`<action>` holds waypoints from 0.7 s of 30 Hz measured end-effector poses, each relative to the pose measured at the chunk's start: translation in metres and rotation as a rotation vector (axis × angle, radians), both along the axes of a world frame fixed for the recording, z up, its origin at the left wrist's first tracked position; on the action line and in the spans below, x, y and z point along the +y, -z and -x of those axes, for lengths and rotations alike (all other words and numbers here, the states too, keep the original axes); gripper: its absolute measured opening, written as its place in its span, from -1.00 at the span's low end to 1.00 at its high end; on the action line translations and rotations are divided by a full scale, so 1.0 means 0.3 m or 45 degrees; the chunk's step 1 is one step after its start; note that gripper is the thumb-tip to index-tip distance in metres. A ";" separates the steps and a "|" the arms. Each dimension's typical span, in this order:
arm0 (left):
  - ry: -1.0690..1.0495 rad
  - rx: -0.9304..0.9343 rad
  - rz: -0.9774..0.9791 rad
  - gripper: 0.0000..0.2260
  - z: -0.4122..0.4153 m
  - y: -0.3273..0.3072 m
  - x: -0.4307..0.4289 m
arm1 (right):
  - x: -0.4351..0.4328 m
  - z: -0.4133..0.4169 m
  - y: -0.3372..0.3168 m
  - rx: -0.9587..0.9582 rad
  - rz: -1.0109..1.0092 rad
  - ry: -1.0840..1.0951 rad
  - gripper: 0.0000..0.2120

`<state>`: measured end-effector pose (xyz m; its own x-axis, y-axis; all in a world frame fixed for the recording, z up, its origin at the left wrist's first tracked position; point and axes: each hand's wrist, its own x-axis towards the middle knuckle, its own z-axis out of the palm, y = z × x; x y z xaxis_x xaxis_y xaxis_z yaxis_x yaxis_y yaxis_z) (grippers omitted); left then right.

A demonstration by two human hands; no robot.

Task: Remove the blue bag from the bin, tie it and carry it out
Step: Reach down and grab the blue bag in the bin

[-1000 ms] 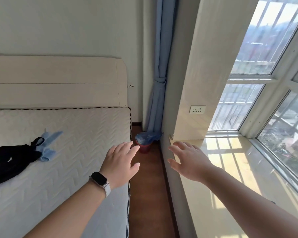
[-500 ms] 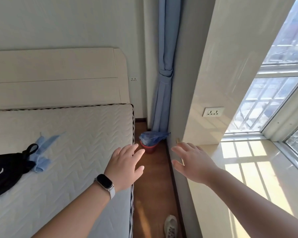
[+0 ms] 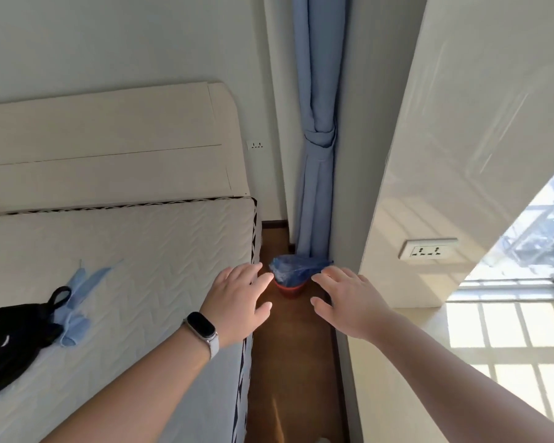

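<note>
A small red bin (image 3: 291,289) stands on the wooden floor in the far corner, at the foot of a tied blue curtain. A blue bag (image 3: 296,268) lines the bin and spills over its rim. My left hand (image 3: 237,302), with a smartwatch on the wrist, is stretched forward with its fingers apart and holds nothing. My right hand (image 3: 349,298) is likewise spread and empty. Both hands hover in front of the bin, one on each side of it in the view, still apart from the bag.
A bed with a white quilted mattress (image 3: 135,270) fills the left; a black bag (image 3: 13,334) and a light blue cloth (image 3: 77,302) lie on it. A narrow strip of wooden floor (image 3: 291,362) runs between bed and window ledge (image 3: 461,346). A wall socket (image 3: 427,249) sits on the right pillar.
The view has moved closer to the corner and tilted down. The bin and blue bag appear nearer, now between my two outstretched hands. The hands stay spread and empty.
</note>
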<state>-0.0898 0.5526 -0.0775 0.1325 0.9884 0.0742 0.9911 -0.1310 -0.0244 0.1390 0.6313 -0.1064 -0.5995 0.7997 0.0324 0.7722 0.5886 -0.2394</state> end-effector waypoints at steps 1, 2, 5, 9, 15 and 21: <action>-0.010 0.003 0.000 -0.53 0.005 -0.001 0.030 | 0.030 0.007 0.005 0.013 0.004 0.004 -0.52; -0.015 0.008 0.001 -0.53 0.010 -0.001 0.060 | 0.060 0.015 0.012 0.021 0.004 0.004 -0.52; -0.021 0.004 0.004 -0.53 0.044 0.005 0.159 | 0.156 0.044 0.034 -0.002 0.008 -0.020 -0.56; -0.040 0.002 0.033 -0.52 0.105 0.047 0.278 | 0.274 0.103 0.074 -0.014 0.028 -0.041 -0.56; -0.012 -0.043 0.115 -0.51 0.224 0.163 0.527 | 0.483 0.221 0.146 -0.075 0.055 -0.044 -0.53; 0.014 -0.099 0.225 -0.53 0.414 0.311 0.855 | 0.733 0.409 0.278 -0.050 0.210 0.110 -0.56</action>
